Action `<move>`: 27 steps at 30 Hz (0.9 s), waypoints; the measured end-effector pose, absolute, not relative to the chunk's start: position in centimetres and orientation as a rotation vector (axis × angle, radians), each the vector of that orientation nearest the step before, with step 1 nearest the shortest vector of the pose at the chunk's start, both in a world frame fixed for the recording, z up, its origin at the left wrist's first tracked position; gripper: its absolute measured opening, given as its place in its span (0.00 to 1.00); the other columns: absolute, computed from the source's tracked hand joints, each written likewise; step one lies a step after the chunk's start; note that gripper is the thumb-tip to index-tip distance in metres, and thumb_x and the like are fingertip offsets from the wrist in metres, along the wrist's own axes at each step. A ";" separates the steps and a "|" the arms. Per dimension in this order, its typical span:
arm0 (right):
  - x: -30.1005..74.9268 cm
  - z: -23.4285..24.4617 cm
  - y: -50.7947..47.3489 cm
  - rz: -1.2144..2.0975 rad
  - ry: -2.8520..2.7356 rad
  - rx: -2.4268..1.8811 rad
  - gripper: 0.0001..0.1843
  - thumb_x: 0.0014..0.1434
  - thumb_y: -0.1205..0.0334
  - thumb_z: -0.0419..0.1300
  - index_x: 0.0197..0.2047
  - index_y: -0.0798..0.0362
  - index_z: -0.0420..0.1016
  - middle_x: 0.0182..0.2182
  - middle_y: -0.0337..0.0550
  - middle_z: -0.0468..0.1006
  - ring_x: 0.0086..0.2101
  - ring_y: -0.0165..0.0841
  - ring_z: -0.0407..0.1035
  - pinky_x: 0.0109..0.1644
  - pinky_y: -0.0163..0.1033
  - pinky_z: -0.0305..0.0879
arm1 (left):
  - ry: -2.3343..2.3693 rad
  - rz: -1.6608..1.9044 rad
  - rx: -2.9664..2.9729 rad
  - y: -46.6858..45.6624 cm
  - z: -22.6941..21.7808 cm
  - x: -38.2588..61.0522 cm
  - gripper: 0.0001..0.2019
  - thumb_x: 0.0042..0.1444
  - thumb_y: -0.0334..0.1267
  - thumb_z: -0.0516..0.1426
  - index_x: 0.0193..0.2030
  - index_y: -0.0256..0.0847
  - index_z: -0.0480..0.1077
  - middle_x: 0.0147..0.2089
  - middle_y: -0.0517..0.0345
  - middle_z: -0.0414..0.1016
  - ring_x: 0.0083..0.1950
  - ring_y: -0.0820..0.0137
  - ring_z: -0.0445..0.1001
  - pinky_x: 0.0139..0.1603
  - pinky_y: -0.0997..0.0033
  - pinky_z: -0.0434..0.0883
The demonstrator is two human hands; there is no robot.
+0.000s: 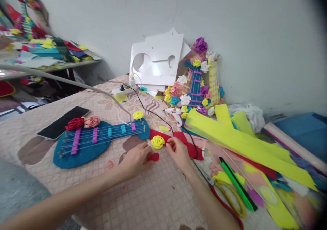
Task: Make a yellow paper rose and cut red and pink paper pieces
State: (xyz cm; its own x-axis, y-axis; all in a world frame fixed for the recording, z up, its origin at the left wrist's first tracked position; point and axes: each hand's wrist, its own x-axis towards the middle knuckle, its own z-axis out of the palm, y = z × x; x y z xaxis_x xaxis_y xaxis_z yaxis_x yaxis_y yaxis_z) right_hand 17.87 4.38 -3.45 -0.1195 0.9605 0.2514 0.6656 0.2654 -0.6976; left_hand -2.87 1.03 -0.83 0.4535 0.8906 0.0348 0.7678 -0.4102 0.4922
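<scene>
My left hand (138, 158) is low over the quilted tablecloth, fingers curled down around the edge of a small red paper piece (154, 157). To its right, my right hand (178, 152) has thumb and index finger brought together; anything between them is too small to make out. A yellow paper rose (157, 142) lies between the two hands, just left of my right fingertips. Behind it stretches a red paper strip (181, 137). At left lies a blue toy guitar (99, 148) with strings, a red paper rose (75, 124), a pink paper rose (92, 121) and another yellow rose (138, 115).
A white glue gun (174, 115) with a dark cable stands behind my hands. Scissors (224, 192), a green cutter (237, 184) and yellow paper sheets (245, 145) crowd the right. A phone (63, 122) lies left; finished flowered guitars (196, 83) lean on the wall.
</scene>
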 end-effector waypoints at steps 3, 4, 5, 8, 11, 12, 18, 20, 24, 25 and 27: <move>17.9 -3.2 4.2 0.584 -1.855 -1.480 0.07 0.56 0.61 0.54 0.37 0.53 0.71 0.30 0.42 0.75 0.27 0.32 0.68 0.30 0.36 0.64 | 1.394 0.402 2.205 1.4 -1.1 -2.7 0.02 0.50 0.33 0.55 0.31 0.39 0.67 0.33 0.56 0.72 0.34 0.68 0.70 0.31 0.73 0.61; 17.8 -3.0 4.1 0.597 -1.850 -1.478 0.07 0.57 0.61 0.54 0.37 0.53 0.71 0.30 0.42 0.76 0.27 0.32 0.68 0.30 0.35 0.64 | 1.376 0.421 2.160 1.6 -1.2 -2.8 0.01 0.50 0.32 0.55 0.30 0.39 0.67 0.31 0.58 0.72 0.32 0.70 0.69 0.30 0.74 0.60; 17.8 -2.8 4.0 0.609 -1.844 -1.472 0.07 0.57 0.61 0.54 0.36 0.53 0.71 0.30 0.42 0.76 0.27 0.32 0.68 0.30 0.35 0.63 | 1.350 0.447 2.113 1.7 -1.3 -3.0 0.01 0.50 0.32 0.54 0.29 0.39 0.67 0.29 0.59 0.71 0.30 0.71 0.68 0.29 0.75 0.59; 17.5 -2.1 3.6 0.653 -1.825 -1.432 0.07 0.58 0.61 0.54 0.35 0.53 0.71 0.30 0.41 0.76 0.27 0.31 0.68 0.31 0.35 0.63 | 1.270 0.530 1.977 2.1 -1.5 -3.5 0.03 0.50 0.32 0.54 0.28 0.38 0.67 0.26 0.61 0.70 0.27 0.74 0.65 0.27 0.76 0.58; 17.1 -1.3 3.1 0.715 -1.818 -1.377 0.07 0.59 0.61 0.53 0.34 0.53 0.71 0.29 0.40 0.75 0.27 0.30 0.68 0.31 0.34 0.63 | 1.182 0.567 1.842 2.6 -1.1 -4.1 0.05 0.51 0.34 0.54 0.28 0.37 0.69 0.25 0.61 0.70 0.25 0.76 0.64 0.26 0.78 0.58; 17.0 -1.0 3.0 0.739 -1.823 -1.364 0.07 0.59 0.61 0.53 0.34 0.53 0.71 0.28 0.39 0.75 0.26 0.30 0.68 0.31 0.34 0.63 | 1.157 0.573 1.801 2.7 -1.0 -4.2 0.05 0.51 0.36 0.55 0.28 0.37 0.69 0.25 0.61 0.70 0.26 0.76 0.64 0.26 0.78 0.59; 15.4 0.6 2.7 1.071 -1.792 -1.264 0.09 0.57 0.55 0.56 0.37 0.52 0.70 0.29 0.39 0.75 0.27 0.31 0.69 0.29 0.34 0.64 | 1.071 0.729 1.469 3.3 0.5 -3.9 0.11 0.49 0.44 0.58 0.29 0.37 0.69 0.25 0.61 0.69 0.26 0.76 0.65 0.26 0.77 0.61; 14.6 0.9 3.0 1.180 -1.769 -1.215 0.12 0.54 0.54 0.60 0.39 0.52 0.69 0.33 0.40 0.75 0.30 0.31 0.70 0.30 0.34 0.66 | 1.093 0.800 1.328 3.5 1.0 -3.4 0.12 0.50 0.46 0.58 0.30 0.38 0.68 0.22 0.64 0.65 0.22 0.78 0.61 0.21 0.79 0.57; 13.1 1.1 4.2 1.250 -1.622 -1.205 0.11 0.52 0.55 0.61 0.34 0.52 0.66 0.27 0.37 0.71 0.26 0.29 0.68 0.27 0.33 0.65 | 1.128 0.915 1.108 3.9 1.6 -2.6 0.13 0.50 0.48 0.59 0.31 0.40 0.65 0.21 0.67 0.61 0.18 0.80 0.56 0.16 0.81 0.49; 12.8 1.1 4.5 1.281 -1.576 -1.193 0.10 0.53 0.55 0.60 0.32 0.52 0.65 0.24 0.35 0.69 0.24 0.28 0.67 0.25 0.32 0.63 | 1.109 0.950 1.075 4.1 1.6 -2.5 0.13 0.49 0.47 0.59 0.31 0.39 0.64 0.22 0.66 0.62 0.19 0.80 0.58 0.17 0.81 0.51; 12.4 1.1 5.1 1.346 -1.528 -1.155 0.11 0.53 0.54 0.59 0.30 0.51 0.63 0.21 0.32 0.66 0.21 0.26 0.64 0.21 0.30 0.59 | 1.059 0.996 1.041 4.5 1.4 -2.5 0.13 0.49 0.46 0.60 0.32 0.39 0.65 0.24 0.65 0.65 0.21 0.80 0.61 0.20 0.81 0.56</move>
State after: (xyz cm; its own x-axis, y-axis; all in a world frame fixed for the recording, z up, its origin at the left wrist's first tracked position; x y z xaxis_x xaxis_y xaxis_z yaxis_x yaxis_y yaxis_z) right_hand 12.40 5.06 1.05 -0.2834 0.9589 -0.0122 0.1334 0.0269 -0.9907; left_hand -2.47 4.47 1.42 0.1964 0.9631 -0.1841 -0.1250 0.2109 0.9695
